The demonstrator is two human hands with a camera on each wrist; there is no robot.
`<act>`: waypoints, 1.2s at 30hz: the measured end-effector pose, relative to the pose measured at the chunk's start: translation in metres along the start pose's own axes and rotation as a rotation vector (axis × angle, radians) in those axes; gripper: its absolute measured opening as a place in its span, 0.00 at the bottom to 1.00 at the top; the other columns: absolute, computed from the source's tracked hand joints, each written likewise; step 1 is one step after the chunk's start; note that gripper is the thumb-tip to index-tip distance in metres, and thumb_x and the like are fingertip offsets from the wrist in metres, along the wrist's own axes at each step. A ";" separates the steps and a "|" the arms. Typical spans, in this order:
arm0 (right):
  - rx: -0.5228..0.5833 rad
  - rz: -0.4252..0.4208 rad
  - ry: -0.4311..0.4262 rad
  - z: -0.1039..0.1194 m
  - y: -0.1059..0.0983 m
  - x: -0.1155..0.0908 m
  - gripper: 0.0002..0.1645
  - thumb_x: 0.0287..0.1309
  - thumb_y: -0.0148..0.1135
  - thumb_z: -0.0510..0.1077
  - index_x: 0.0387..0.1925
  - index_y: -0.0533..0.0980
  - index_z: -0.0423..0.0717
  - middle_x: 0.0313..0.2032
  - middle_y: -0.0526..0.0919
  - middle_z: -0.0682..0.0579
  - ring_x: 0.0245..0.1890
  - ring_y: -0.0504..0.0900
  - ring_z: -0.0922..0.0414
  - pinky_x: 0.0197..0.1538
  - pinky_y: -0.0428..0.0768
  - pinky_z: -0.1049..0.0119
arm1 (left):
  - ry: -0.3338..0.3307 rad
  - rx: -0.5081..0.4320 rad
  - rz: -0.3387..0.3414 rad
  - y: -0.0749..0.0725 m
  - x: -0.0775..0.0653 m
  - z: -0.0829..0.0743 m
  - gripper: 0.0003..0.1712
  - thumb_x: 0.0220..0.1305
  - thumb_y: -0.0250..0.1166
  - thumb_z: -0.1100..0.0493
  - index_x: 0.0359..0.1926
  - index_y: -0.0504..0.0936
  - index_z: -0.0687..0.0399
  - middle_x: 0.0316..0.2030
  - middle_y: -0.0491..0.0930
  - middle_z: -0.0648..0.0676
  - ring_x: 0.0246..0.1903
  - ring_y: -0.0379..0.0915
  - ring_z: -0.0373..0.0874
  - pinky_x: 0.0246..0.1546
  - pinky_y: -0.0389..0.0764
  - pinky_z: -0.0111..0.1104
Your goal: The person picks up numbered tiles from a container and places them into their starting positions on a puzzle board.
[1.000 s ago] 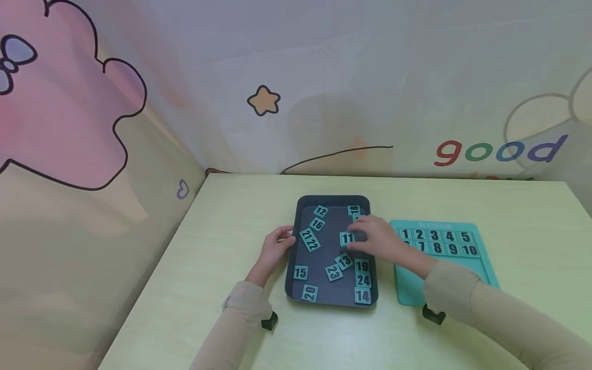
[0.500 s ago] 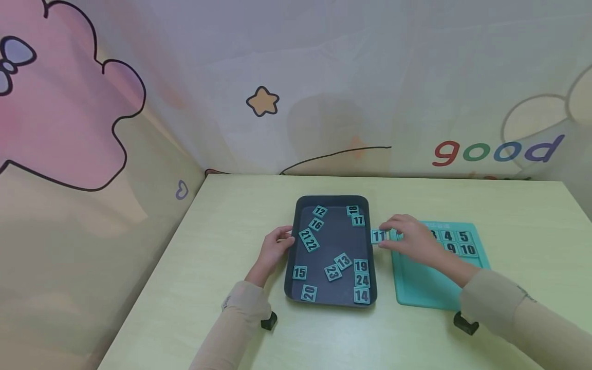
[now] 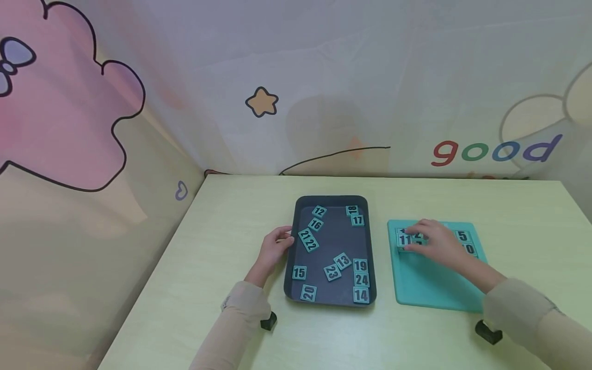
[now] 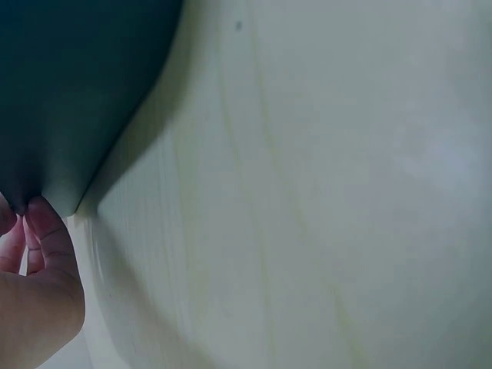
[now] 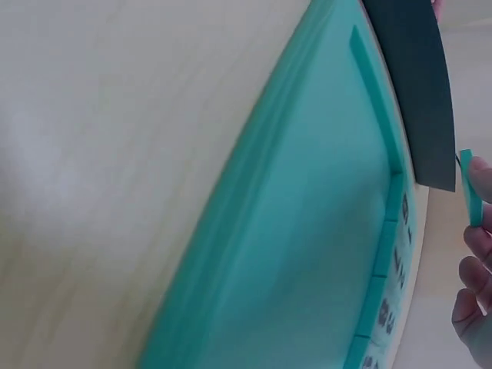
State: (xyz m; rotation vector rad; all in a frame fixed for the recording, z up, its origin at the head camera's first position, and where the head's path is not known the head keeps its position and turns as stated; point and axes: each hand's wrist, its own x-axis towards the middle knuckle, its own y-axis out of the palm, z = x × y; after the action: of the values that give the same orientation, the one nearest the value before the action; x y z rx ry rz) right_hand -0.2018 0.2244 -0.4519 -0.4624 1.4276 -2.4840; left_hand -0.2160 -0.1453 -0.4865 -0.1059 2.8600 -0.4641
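Note:
My right hand (image 3: 438,245) pinches the teal number tile marked 11 (image 3: 404,240) between thumb and fingers. In the right wrist view that tile (image 5: 470,192) is seen edge-on, raised above the teal number board (image 5: 323,207). On the board (image 3: 432,285) the hand partly covers the rows of tiles at the far side; the 5 tile (image 3: 463,236) still shows. At the left, my left hand (image 3: 273,251) holds the side rim of the dark tray (image 3: 327,246). The left wrist view has its thumb and fingers at the tray's edge (image 4: 84,100).
Inside the tray lie several loose number tiles, among them the 15 tile (image 3: 299,273), the 20 tile (image 3: 308,293) and the 17 tile (image 3: 357,220). Tray and board sit side by side on a pale wooden table (image 3: 240,205). A printed wall cloth (image 3: 333,77) hangs behind.
My right hand has taken the 11 tile out of the tray and carried it rightward over the board's far-left part. My left hand has stayed at the tray's rim.

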 end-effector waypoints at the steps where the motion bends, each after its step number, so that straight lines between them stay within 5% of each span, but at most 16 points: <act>1: -0.004 0.009 0.000 -0.002 0.000 -0.001 0.22 0.43 0.66 0.48 0.42 0.77 0.41 0.40 0.77 0.42 0.42 0.73 0.46 0.43 0.74 0.49 | 0.000 -0.003 0.001 0.000 0.000 0.000 0.19 0.60 0.55 0.62 0.54 0.72 0.54 0.41 0.72 0.56 0.38 0.69 0.44 0.42 0.73 0.32; 11: -0.054 0.089 -0.003 -0.017 0.011 -0.016 0.20 0.43 0.65 0.49 0.38 0.78 0.43 0.39 0.78 0.45 0.41 0.74 0.48 0.43 0.74 0.50 | -0.013 -0.008 0.000 0.000 0.001 0.000 0.19 0.60 0.55 0.61 0.54 0.72 0.53 0.41 0.72 0.56 0.38 0.69 0.44 0.41 0.73 0.31; 36: -0.153 0.073 -0.025 -0.014 0.028 -0.018 0.20 0.41 0.67 0.50 0.37 0.78 0.44 0.36 0.79 0.48 0.37 0.76 0.52 0.42 0.75 0.53 | -0.018 0.000 0.001 0.000 0.001 0.001 0.19 0.59 0.56 0.60 0.54 0.72 0.51 0.43 0.72 0.56 0.39 0.69 0.46 0.44 0.73 0.33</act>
State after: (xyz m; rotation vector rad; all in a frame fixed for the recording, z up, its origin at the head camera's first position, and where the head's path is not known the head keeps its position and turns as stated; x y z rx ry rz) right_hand -0.1887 0.2276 -0.4858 -0.4596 1.6026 -2.3146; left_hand -0.2171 -0.1460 -0.4874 -0.1076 2.8425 -0.4603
